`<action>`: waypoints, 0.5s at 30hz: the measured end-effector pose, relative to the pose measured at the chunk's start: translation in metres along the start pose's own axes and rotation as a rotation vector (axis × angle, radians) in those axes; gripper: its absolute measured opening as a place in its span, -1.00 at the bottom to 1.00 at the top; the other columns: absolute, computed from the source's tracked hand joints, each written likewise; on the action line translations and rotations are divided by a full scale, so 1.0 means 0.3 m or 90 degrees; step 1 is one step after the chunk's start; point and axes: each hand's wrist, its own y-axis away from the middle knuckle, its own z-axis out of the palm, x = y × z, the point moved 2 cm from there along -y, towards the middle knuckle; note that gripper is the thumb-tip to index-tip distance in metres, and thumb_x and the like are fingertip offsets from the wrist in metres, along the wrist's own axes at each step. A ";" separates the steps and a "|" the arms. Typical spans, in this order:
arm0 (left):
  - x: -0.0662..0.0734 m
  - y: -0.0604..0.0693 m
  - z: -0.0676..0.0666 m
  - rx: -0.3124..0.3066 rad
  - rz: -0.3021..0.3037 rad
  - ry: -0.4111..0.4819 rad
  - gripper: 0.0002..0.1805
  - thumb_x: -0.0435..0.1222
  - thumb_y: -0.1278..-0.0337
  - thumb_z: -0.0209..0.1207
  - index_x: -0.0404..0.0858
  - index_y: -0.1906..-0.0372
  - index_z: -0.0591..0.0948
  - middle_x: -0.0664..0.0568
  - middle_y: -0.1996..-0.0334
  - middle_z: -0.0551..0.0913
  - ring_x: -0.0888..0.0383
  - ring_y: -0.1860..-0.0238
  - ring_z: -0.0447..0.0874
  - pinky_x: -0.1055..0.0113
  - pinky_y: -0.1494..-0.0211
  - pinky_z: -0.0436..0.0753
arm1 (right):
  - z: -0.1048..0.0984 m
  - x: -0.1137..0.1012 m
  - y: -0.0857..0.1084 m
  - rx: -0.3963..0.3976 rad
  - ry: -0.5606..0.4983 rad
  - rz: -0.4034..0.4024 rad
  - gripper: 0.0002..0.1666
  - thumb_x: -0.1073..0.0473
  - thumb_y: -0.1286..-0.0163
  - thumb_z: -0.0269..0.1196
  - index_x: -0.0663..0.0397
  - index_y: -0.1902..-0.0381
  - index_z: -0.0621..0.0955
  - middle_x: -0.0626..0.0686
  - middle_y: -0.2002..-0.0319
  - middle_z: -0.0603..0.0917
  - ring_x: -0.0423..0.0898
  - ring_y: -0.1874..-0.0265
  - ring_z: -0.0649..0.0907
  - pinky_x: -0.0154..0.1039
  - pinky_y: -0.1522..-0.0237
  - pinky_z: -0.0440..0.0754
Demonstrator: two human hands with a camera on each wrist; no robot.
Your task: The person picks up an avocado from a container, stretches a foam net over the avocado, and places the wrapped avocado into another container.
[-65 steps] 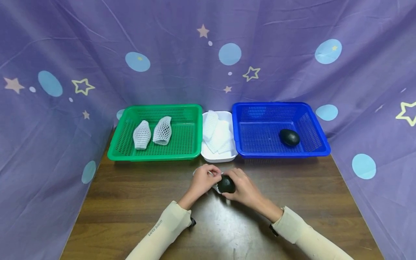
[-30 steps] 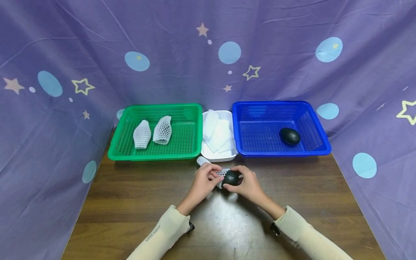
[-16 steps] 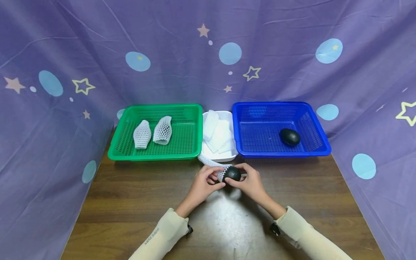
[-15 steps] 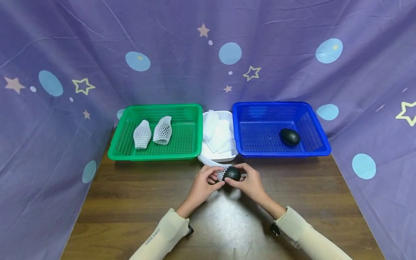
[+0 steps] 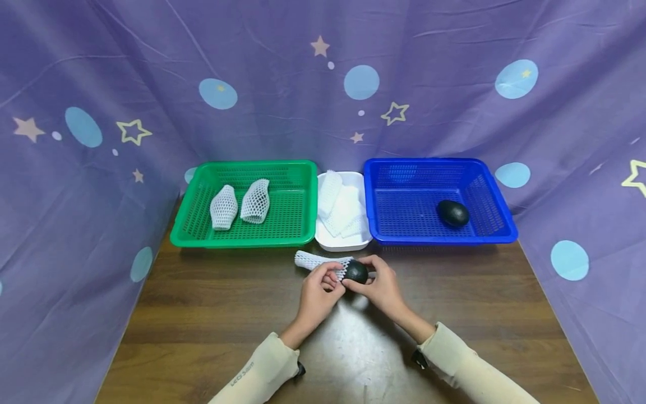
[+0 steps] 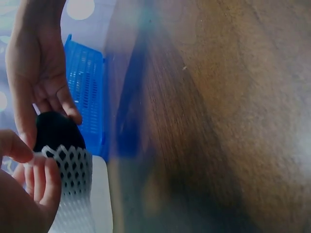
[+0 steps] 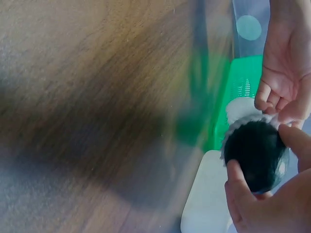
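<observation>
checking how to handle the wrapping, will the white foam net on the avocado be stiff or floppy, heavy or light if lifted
The foam net is probably light for its size, being open mesh. It is likely soft and stretchy: its free end is narrow, while the other spreads around the avocado. That unfilled tail may flop when lifted.

We see the left forearm and right forearm, both in cream sleeves, converging forward; each wrist is bare beyond its cuff. Our left hand pinches, its fingers curled toward the thumb. Our right hand, just beside it, grips with thumb and fingers spread in a curve.
</observation>
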 end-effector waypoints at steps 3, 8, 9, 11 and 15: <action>-0.005 -0.002 -0.005 -0.020 -0.034 0.066 -0.64 -0.60 0.11 0.24 -0.30 0.12 0.70 -0.09 0.43 0.57 0.30 0.43 0.51 0.53 0.39 0.61 | -0.001 0.006 0.002 -0.019 -0.013 0.006 -0.37 0.16 0.02 0.65 0.14 0.02 0.60 0.16 0.05 0.73 0.06 0.09 0.72 -0.27 0.23 0.76; -0.012 -0.019 -0.018 -0.029 -0.096 0.162 -0.67 -0.65 0.09 0.18 -0.41 0.14 0.69 0.00 0.43 0.50 0.31 0.44 0.46 0.58 0.44 0.50 | -0.009 0.004 -0.001 -0.097 -0.082 0.017 -0.35 0.24 -0.10 0.58 0.22 -0.08 0.50 0.28 -0.04 0.70 0.06 0.08 0.71 -0.35 0.20 0.73; -0.015 -0.023 -0.020 -0.025 -0.109 0.174 -0.67 -0.65 0.09 0.16 -0.43 0.14 0.68 0.02 0.43 0.49 0.31 0.45 0.45 0.58 0.44 0.48 | -0.011 0.001 -0.002 -0.119 -0.105 0.019 -0.35 0.27 -0.13 0.55 0.26 -0.10 0.47 0.32 -0.06 0.68 0.09 0.06 0.71 -0.34 0.19 0.74; -0.022 -0.031 -0.025 -0.015 -0.133 0.194 -0.67 -0.66 0.09 0.13 -0.47 0.14 0.68 0.05 0.44 0.48 0.31 0.46 0.44 0.59 0.45 0.45 | -0.018 -0.003 -0.005 -0.156 -0.142 0.023 -0.36 0.34 -0.16 0.50 0.32 -0.12 0.43 0.39 -0.12 0.65 0.11 0.02 0.70 -0.32 0.15 0.74; -0.032 -0.039 -0.028 -0.017 -0.166 0.214 -0.67 -0.66 0.08 0.10 -0.49 0.13 0.66 0.07 0.47 0.48 0.31 0.52 0.42 0.56 0.48 0.42 | -0.035 -0.008 -0.015 -0.175 -0.162 0.031 -0.39 0.39 -0.11 0.51 0.35 -0.06 0.45 0.38 -0.12 0.62 0.05 0.04 0.69 -0.31 0.17 0.73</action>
